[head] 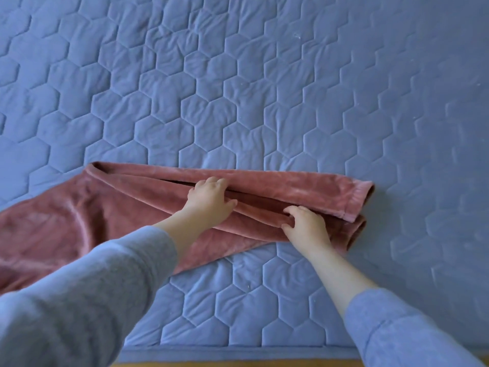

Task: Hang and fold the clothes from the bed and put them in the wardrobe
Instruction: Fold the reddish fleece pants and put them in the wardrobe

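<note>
A pair of dusty pink velvet trousers [87, 221] lies across the blue quilted bed [238, 88], waist end at the left, the two legs stacked toward the right with their cuffs near the right end. My left hand [210, 200] grips the edge of the upper leg near its middle, fingers curled over the fold. My right hand [307, 225] pinches the edge of the leg closer to the cuffs, thumb under the fabric. Both forearms come from grey sleeves at the bottom.
The blue bedspread with hexagon stitching fills almost the whole view. Its near edge [238, 353] runs along the bottom, with a strip of wooden floor [238, 364] below it.
</note>
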The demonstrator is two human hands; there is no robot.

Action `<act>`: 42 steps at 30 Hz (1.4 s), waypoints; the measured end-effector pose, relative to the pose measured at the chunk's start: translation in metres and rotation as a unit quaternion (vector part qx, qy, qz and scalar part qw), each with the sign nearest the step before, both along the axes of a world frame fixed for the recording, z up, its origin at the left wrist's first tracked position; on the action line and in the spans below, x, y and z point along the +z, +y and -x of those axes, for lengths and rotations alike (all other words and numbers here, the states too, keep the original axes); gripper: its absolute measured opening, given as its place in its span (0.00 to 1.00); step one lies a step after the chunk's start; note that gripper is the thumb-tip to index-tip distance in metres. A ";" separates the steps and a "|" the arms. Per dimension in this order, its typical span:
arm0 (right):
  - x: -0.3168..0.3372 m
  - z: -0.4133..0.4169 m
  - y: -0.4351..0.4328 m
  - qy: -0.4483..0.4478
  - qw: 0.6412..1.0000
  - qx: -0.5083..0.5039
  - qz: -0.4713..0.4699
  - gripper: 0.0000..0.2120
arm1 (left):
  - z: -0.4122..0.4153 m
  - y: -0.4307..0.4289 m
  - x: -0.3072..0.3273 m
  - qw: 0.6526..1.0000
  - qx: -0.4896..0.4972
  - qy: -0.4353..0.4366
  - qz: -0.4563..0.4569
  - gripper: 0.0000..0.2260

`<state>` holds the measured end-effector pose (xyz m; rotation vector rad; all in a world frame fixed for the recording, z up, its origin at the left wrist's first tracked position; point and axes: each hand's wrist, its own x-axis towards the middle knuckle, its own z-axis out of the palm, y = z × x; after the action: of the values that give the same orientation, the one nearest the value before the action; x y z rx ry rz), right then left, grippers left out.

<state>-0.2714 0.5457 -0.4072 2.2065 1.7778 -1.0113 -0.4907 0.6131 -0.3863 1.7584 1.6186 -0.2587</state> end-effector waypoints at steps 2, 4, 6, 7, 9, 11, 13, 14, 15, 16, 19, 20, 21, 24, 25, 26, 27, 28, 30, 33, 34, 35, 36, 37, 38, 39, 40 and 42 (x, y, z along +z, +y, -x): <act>0.002 -0.004 0.001 0.043 0.999 -0.007 0.015 0.05 | -0.004 0.002 -0.005 1.000 -0.014 0.005 0.000 0.20; 0.003 -0.009 0.001 0.076 0.997 -0.012 0.016 0.06 | -0.005 0.005 -0.011 1.000 -0.022 0.002 -0.002 0.20; 0.003 -0.013 0.002 0.085 0.996 -0.034 0.007 0.09 | -0.004 0.009 -0.015 1.000 -0.028 -0.004 -0.008 0.18; 0.003 -0.016 0.004 0.081 0.996 -0.047 -0.011 0.09 | -0.003 0.011 -0.016 0.999 -0.029 -0.005 -0.012 0.17; 0.000 -0.022 0.010 0.043 0.995 -0.048 -0.074 0.06 | -0.002 0.015 -0.019 0.999 -0.033 -0.007 -0.018 0.16; -0.004 -0.028 0.018 -0.008 0.994 -0.019 -0.109 0.15 | -0.001 0.021 -0.020 0.999 -0.040 -0.012 -0.023 0.15; -0.010 -0.028 0.023 -0.059 0.992 0.026 -0.113 0.23 | 0.000 0.027 -0.020 0.998 -0.050 -0.013 -0.027 0.15; -0.013 -0.027 0.024 -0.090 0.988 0.049 -0.113 0.25 | 0.000 0.030 -0.020 0.998 -0.054 -0.012 -0.028 0.16; -0.016 -0.026 0.026 -0.121 0.984 0.065 -0.115 0.27 | 0.000 0.033 -0.020 0.998 -0.058 -0.009 -0.028 0.17; -0.018 -0.025 0.028 -0.148 0.979 0.075 -0.119 0.28 | 0.000 0.035 -0.020 0.998 -0.061 -0.005 -0.029 0.17; -0.022 -0.026 0.039 -0.186 0.969 0.080 -0.141 0.26 | -0.001 0.041 -0.023 0.996 -0.080 0.015 -0.028 0.14; -0.023 -0.027 0.043 -0.193 0.966 0.081 -0.150 0.24 | -0.002 0.043 -0.024 0.995 -0.088 0.024 -0.030 0.13; -0.023 -0.028 0.048 -0.197 0.964 0.080 -0.161 0.23 | -0.003 0.044 -0.025 0.995 -0.093 0.034 -0.034 0.13; -0.024 -0.035 0.064 -0.208 0.958 0.080 -0.180 0.21 | -0.005 0.050 -0.032 0.992 -0.097 0.062 -0.056 0.13; -0.023 -0.038 0.069 -0.212 0.958 0.081 -0.178 0.20 | -0.006 0.053 -0.034 0.991 -0.096 0.071 -0.067 0.13; -0.023 -0.041 0.074 -0.214 0.958 0.081 -0.174 0.18 | -0.006 0.055 -0.037 0.989 -0.096 0.082 -0.078 0.12; -0.022 -0.045 0.079 -0.216 0.958 0.081 -0.169 0.15 | -0.007 0.058 -0.039 0.987 -0.098 0.094 -0.089 0.12; -0.022 -0.049 0.083 -0.217 0.959 0.079 -0.163 0.13 | -0.007 0.060 -0.041 0.984 -0.101 0.105 -0.098 0.12; -0.021 -0.055 0.091 -0.214 0.961 0.074 -0.159 0.09 | -0.008 0.067 -0.043 0.982 -0.098 0.113 -0.112 0.11; -0.019 -0.061 0.103 -0.203 0.960 0.057 -0.185 0.08 | -0.005 0.082 -0.043 0.987 -0.040 0.089 -0.124 0.08; -0.018 -0.062 0.109 -0.200 0.960 0.046 -0.193 0.09 | -0.004 0.088 -0.043 0.989 -0.022 0.082 -0.124 0.08; -0.017 -0.064 0.116 -0.195 0.961 0.032 -0.194 0.10 | -0.004 0.093 -0.042 0.989 -0.013 0.080 -0.120 0.08; -0.016 -0.065 0.124 -0.187 0.964 0.016 -0.188 0.12 | -0.004 0.098 -0.043 0.990 -0.013 0.085 -0.113 0.08; -0.017 -0.065 0.133 -0.178 0.969 -0.002 -0.174 0.14 | -0.004 0.102 -0.044 0.990 -0.018 0.095 -0.102 0.09; -0.018 -0.065 0.140 -0.170 0.974 -0.022 -0.150 0.18 | -0.006 0.106 -0.046 0.990 -0.021 0.105 -0.086 0.09; -0.021 -0.066 0.145 -0.163 0.978 -0.045 -0.122 0.23 | -0.007 0.108 -0.049 0.992 -0.021 0.108 -0.069 0.09; -0.025 -0.067 0.148 -0.156 0.980 -0.072 -0.096 0.29 | -0.010 0.109 -0.051 0.993 -0.019 0.104 -0.053 0.10; -0.031 -0.073 0.147 -0.140 0.980 -0.126 -0.069 0.36 | -0.019 0.112 -0.055 0.996 -0.017 0.077 -0.036 0.11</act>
<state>-0.1984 0.6929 -0.4386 2.5591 1.5159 -0.5896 -0.4715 0.7255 -0.4414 1.8607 1.7261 -0.3638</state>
